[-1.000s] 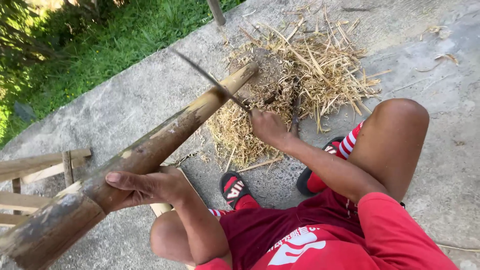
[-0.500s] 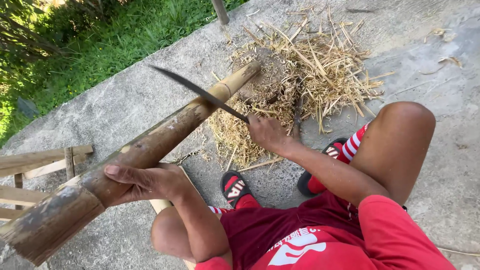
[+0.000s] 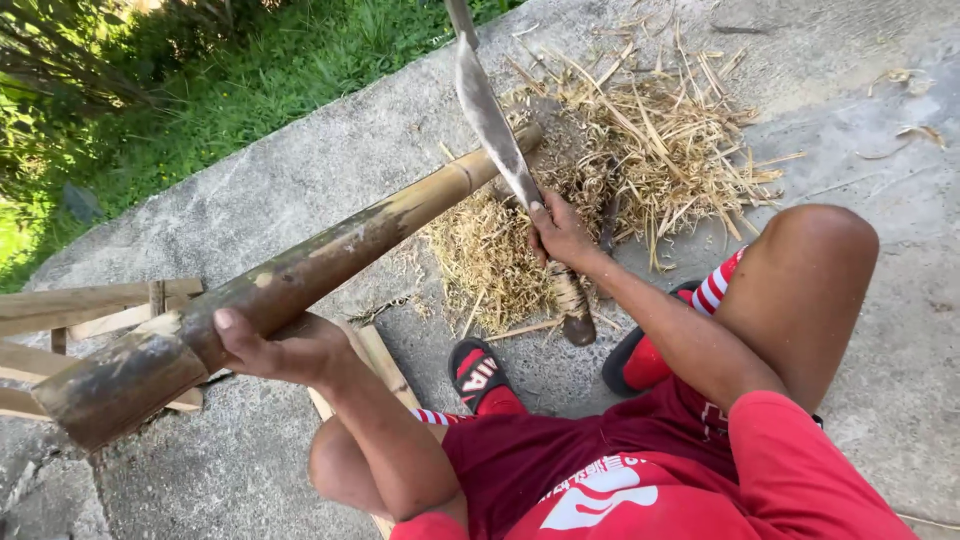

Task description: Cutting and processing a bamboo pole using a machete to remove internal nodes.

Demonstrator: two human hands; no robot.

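Bamboo pole point(image 3: 300, 275), thick, brown-green and mottled, slants from the lower left up toward a heap of pale dry shavings point(image 3: 620, 170) on the grey concrete floor point(image 3: 300, 190); its near end lies over a low frame of light wooden slats point(image 3: 90, 305); green grass point(image 3: 200, 90) borders the concrete at upper left; red slippers with white markings point(image 3: 480, 370) sit beside the shavings; the left hand point(image 3: 275, 345) wraps closed over the pole near its thick end, arm bent; the right hand point(image 3: 560, 232) is clenched round the handle of a long grey blade point(image 3: 490, 115), which points up and away, crossing the pole's far end.
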